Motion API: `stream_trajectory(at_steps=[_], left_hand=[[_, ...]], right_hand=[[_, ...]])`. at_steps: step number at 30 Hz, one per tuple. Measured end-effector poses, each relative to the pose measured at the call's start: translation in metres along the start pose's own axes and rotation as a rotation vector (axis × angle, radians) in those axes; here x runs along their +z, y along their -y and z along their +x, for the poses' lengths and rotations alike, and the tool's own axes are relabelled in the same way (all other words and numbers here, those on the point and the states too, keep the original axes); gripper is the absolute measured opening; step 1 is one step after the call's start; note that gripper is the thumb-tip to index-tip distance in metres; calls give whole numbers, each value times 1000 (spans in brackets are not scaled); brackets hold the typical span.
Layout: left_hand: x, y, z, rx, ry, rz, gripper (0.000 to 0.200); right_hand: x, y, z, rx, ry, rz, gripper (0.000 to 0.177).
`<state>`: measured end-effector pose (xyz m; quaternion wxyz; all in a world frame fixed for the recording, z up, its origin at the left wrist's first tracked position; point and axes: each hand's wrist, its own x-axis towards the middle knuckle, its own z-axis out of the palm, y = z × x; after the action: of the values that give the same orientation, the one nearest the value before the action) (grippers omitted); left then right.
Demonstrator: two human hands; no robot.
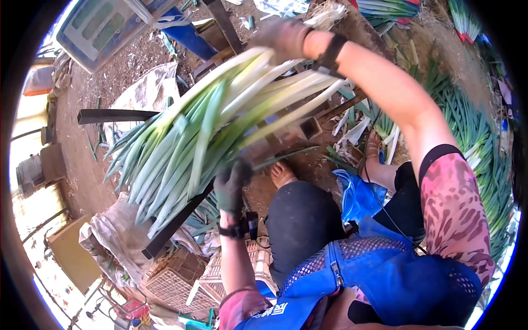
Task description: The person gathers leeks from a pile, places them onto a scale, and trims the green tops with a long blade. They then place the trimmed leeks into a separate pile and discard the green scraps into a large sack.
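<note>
**A:** Where is the bundle of green onions (pixel 220 115), and how is it held?

**B:** It is up in the air over the dirt ground (pixel 82 165), slanting across the person's knees. The right hand (pixel 283 36) is closed over the white stalk ends at the top. The left hand (pixel 231 187) is clamped from below about where the stalks turn green, fingers curled round them. Both hands are gloved.

**A:** Why two grips so far apart?

**B:** I'd judge it's because the stalks are long and limp. One hand gathers the firm white ends, and the other props up the middle so the leaves don't sag or splay. The loose leaf tips still fan out toward the dark metal bar (pixel 110 116).

**A:** What about materials?

**B:** The stalks are smooth, pale and tube-like, passing into flat, waxy green blades, though the bundle is blurred. The gloves look like dark, grubby fabric, with a black strap at each wrist. A blue mesh apron (pixel 396 269) covers the lap. A pale latticed plastic crate (pixel 181 280) sits beside the left forearm, and a bare foot (pixel 282 173) rests on the soil under the bundle.

**A:** Anything else?

**B:** More green onions lie heaped (pixel 473 132) along the right side.
</note>
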<state>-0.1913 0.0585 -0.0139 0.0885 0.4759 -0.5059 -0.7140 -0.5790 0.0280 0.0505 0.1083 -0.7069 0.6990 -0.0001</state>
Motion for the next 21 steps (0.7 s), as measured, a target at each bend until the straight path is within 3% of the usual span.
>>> stream_trajectory(at_steps=[1, 2, 3, 6, 7, 8, 10, 13, 14, 16, 17, 18, 20, 21], left_hand=[[4, 5, -1, 241, -146, 80, 28], [6, 12, 0, 480, -292, 160, 29], [-8, 15, 17, 731, -341, 592, 45], [10, -23, 33, 723, -557, 1318, 66], [6, -18, 47, 610, -566, 1225, 77], [3, -21, 52, 568, -575, 1230, 71], [6, -24, 57, 673, -628, 1305, 64], [8, -31, 54, 667, -638, 1400, 52], [9, -41, 50, 527, -533, 1329, 49], [1, -64, 42, 255, -340, 1178, 43], [-4, -63, 46, 376, -243, 797, 37], [-6, -61, 47, 297, -248, 705, 32], [2, -86, 51, 480, -287, 856, 32], [5, -90, 62, 605, -303, 801, 32]], right_hand=[[7, -27, 0, 50, 7, -14, 48], [-19, -24, -11, 170, 232, 148, 61], [-26, -19, -19, 188, 209, 159, 59], [-23, -15, -21, 232, 139, 158, 58], [-17, -16, -19, 246, 116, 151, 58], [-7, -22, -15, 243, 71, 51, 59], [10, -28, -10, 229, -11, -139, 63], [20, -26, -17, 199, -73, -154, 62], [21, -23, -20, 183, -104, -185, 59], [25, -23, -10, 195, -86, 25, 50], [29, -26, 0, 199, -81, 130, 48], [32, -26, 11, 219, -14, 126, 44], [34, -22, 33, 258, 120, 119, 35], [31, -19, 34, 93, 128, 93, 28]])
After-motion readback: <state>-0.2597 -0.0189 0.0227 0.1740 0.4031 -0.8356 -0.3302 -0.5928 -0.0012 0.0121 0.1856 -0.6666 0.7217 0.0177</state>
